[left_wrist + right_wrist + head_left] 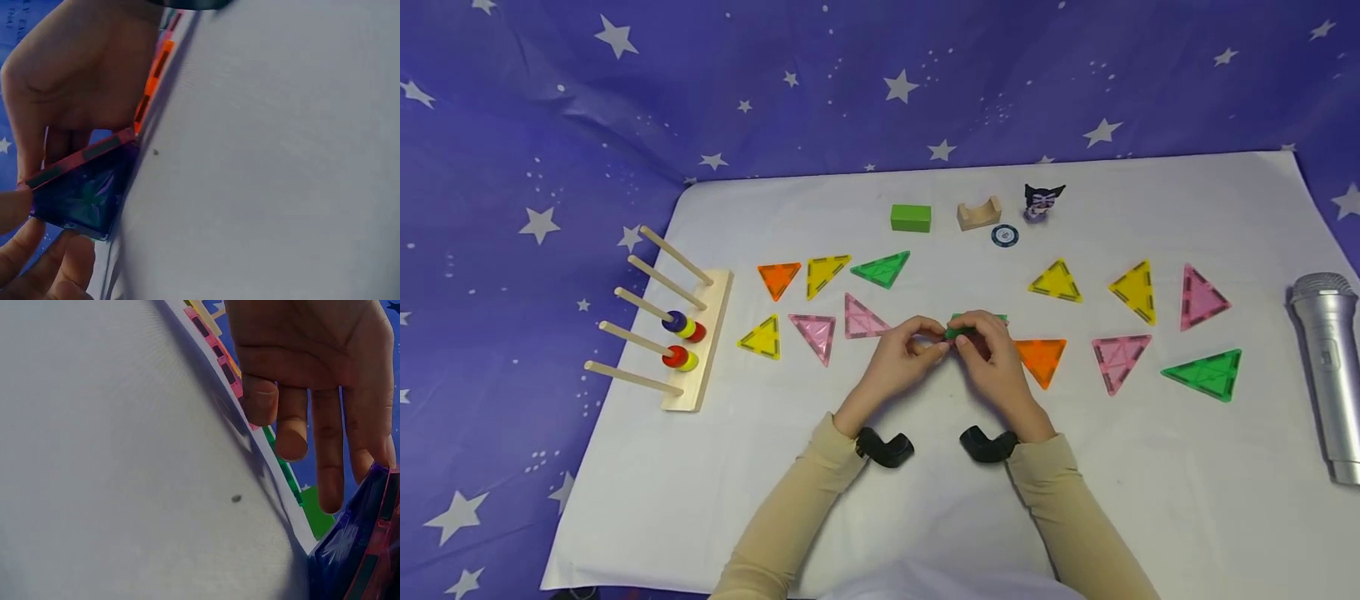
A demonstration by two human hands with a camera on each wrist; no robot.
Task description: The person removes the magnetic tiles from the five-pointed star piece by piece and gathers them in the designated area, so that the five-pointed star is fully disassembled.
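At the middle of the table, my left hand and right hand meet, thumbs and fingers pinching magnetic tiles raised on edge. In the head view, a green tile edge shows past the right fingers; most is hidden. In the left wrist view, the held magnetic tiles have a pink edge and a dark blue-green face; their number is unclear. The right wrist view shows my left hand, its thumb and forefinger at the tile corner, its other fingers hanging loose. An orange triangle tile lies beside my right hand.
Triangle tiles lie on both sides, including a pink tile and a green tile. Leftward stands a peg rack with beads. Behind are a green block, wooden arch, chip and figurine. A microphone lies right.
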